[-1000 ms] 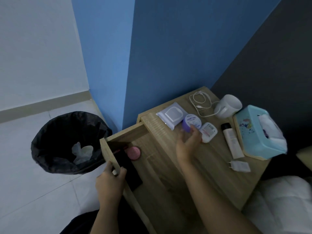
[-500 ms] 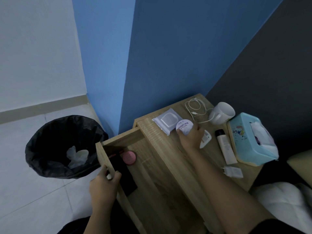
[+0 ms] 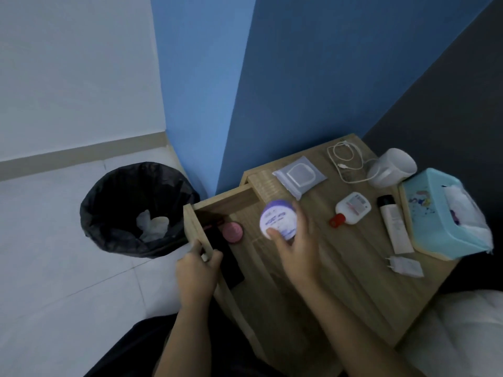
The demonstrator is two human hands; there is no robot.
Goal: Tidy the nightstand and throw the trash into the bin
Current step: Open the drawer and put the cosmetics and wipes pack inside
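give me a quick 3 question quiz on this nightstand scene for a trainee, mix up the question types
1. True or false: the drawer of the nightstand is shut.
2. What does the right hand hold? A) a spoon B) a purple jar C) a book
3. In a few words: what lies in the bin?

Key
1. False: it is pulled open, and the left hand grips its front.
2. B
3. Crumpled white trash.
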